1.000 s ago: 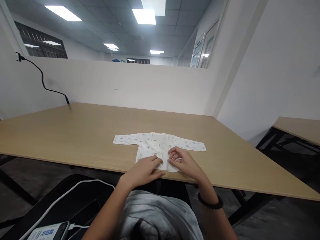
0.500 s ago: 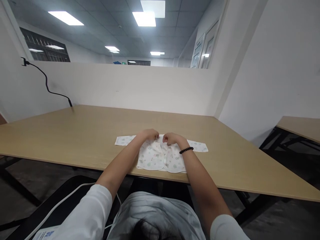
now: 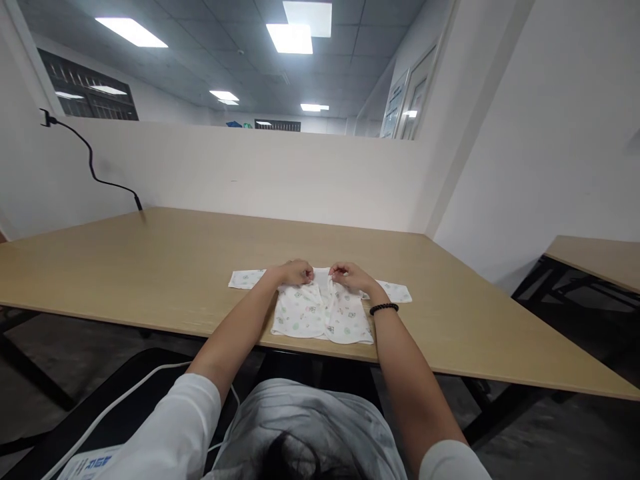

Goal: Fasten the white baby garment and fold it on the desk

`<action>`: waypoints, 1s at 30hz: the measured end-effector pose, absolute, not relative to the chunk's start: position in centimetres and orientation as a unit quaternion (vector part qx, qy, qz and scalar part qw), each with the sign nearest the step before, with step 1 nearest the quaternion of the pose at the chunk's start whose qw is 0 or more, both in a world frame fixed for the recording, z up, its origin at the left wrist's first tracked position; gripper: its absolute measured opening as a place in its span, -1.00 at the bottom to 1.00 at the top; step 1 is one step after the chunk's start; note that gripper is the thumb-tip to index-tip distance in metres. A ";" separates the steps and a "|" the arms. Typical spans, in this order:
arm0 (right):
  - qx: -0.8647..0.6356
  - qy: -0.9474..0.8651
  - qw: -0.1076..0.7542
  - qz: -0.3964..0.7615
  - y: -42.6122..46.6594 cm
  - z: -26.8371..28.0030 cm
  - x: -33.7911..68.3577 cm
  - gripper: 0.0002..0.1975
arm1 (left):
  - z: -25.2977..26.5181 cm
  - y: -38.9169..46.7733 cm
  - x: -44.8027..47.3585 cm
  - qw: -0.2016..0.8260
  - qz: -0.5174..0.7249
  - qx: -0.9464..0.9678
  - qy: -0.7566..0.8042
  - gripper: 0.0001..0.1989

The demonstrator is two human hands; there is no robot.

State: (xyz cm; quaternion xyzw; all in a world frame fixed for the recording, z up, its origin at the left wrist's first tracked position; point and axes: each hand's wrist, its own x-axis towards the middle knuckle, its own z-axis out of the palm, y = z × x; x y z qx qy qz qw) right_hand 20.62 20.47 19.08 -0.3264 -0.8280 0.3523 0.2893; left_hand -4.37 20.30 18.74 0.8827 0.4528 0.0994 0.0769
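Note:
A small white baby shirt (image 3: 300, 317) with a faint coloured print lies spread near the table's front edge, sleeves stretched out to both sides and its front opening facing up. My left hand (image 3: 297, 272) is closed, pinching the left front panel close to the neckline. On the other side of the opening, my right hand (image 3: 347, 275) pinches the upper edge of the right panel, lifting it slightly. A strip of the inner back shows between the two hands. My forearms cover parts of both sleeves. A black bead bracelet (image 3: 384, 308) is on my right wrist.
The wooden table (image 3: 175, 267) extends to a low white partition (image 3: 280, 173) at the back. A black flexible-neck holder (image 3: 93, 160) rises at the left rear. Another table (image 3: 600, 257) stands to the right. A white cable (image 3: 115, 403) runs by my left arm.
My right hand has shifted slightly right and lifted the panel's edge, widening the gap at the neck. My left hand has moved slightly left, and more of the right panel shows.

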 end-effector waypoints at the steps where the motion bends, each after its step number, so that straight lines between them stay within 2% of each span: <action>1: -0.319 -0.818 0.315 0.361 20.5 19.0 20.5 -0.79 | 18.6 20.4 -4.3 0.075 0.119 0.881 0.452 -0.84; 5: -0.311 -0.768 0.395 0.397 21.0 17.9 19.8 -0.71 | 18.0 20.5 -3.9 0.078 0.232 0.863 0.441 -0.84; 9: -0.317 -0.767 0.395 0.394 21.4 16.3 19.0 -0.73 | 17.3 20.1 -3.3 0.112 0.268 0.853 0.434 -0.75; 14: -0.341 -0.793 0.355 0.358 21.4 15.5 18.9 -0.83 | 17.0 19.5 -3.4 0.153 0.156 0.868 0.445 -0.40; 17: -0.350 -0.811 0.342 0.320 21.3 15.5 18.9 -0.81 | 17.4 19.2 -3.6 0.155 0.054 0.879 0.447 -0.33; 21: -0.367 -0.837 0.311 0.261 21.0 15.6 18.9 -0.79 | 18.2 18.8 -3.5 0.154 0.000 0.878 0.453 -0.23; 26: -0.383 -0.856 0.289 0.194 20.6 15.7 18.6 -0.86 | 20.5 17.0 -3.3 0.102 -0.021 0.844 0.527 -0.19; 30: -0.386 -0.859 0.282 0.179 20.4 15.9 18.5 -0.94 | 21.2 11.2 -3.7 0.091 -0.009 0.860 0.502 -0.37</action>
